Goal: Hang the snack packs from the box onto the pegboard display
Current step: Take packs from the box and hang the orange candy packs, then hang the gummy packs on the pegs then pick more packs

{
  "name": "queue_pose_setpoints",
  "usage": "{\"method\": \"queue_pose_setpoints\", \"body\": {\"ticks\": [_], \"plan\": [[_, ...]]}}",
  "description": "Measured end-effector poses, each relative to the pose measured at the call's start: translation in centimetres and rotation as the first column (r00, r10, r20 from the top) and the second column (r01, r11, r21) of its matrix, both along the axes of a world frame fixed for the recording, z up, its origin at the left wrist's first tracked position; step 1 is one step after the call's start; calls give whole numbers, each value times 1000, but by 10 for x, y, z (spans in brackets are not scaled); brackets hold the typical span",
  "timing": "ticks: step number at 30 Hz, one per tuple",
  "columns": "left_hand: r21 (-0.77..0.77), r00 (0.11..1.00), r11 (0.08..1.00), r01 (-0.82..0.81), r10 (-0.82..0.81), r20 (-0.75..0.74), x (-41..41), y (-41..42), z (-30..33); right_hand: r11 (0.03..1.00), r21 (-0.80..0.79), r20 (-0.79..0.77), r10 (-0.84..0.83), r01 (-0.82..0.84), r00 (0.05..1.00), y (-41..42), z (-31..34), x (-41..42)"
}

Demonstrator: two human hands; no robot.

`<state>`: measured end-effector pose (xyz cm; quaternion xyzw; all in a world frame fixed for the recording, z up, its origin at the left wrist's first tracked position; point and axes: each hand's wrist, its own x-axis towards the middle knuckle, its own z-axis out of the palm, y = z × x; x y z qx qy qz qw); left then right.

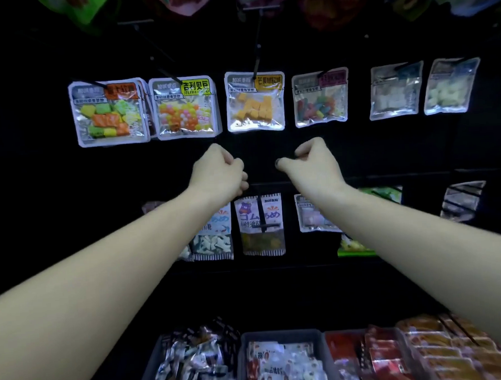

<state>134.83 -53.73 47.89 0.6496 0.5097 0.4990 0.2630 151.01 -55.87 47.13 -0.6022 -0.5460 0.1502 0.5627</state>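
A black pegboard (39, 177) fills the view. Its upper row carries hanging snack packs, among them a yellow cube pack (255, 102) and an orange-and-pink ball pack (184, 109). My left hand (219, 171) and my right hand (308, 160) are raised side by side just under that row, a short gap apart. Both have curled fingers, and nothing shows in either against the dark board. A bear-print pack (259, 224) hangs on a black peg below the hands. A grey box (280, 335) of snack packs (281, 365) sits at the bottom centre.
More packs hang at the lower row, a green pack (354, 248) partly behind my right forearm. Bins of silver packs (191, 364) and red and orange packs (411, 352) flank the grey box. Bright bags (335, 2) hang along the top edge.
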Motion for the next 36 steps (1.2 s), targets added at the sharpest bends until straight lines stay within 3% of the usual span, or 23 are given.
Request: {"method": "queue_pose_setpoints", "body": {"ticks": [4, 7, 12, 17, 21, 26, 32, 36], "plan": [[29, 991, 990, 137, -137, -6, -13, -57, -63, 995, 25, 61, 97, -99, 993, -67, -52, -17], [59, 964, 970, 238, -228, -134, -29, -99, -133, 981, -9, 103, 191, -191, 976, -108, -109, -24], [-89, 873, 952, 294, -305, -381, -55, -140, -263, 923, -316, 181, 286, -220, 941, -142, -245, -24], [-387, 664, 875, 293, -477, -575, -73, -150, -375, 683, -708, 198, 439, -182, 876, -156, -371, -21], [-542, 565, 809, 228, -563, -603, -72, -156, -432, 502, -853, 147, 497, -145, 855, -161, -436, -19], [-671, 441, 723, 166, -663, -605, -74, -163, -483, 238, -953, -51, 489, -189, 871, -170, -499, -18], [-750, 187, 655, 92, -751, -633, -62, -171, -520, 148, -972, -130, 313, -184, 941, -173, -551, -25], [-767, 63, 636, 85, -772, -633, -53, -169, -535, 146, -979, -90, 332, -146, 939, -175, -571, -32]]}}
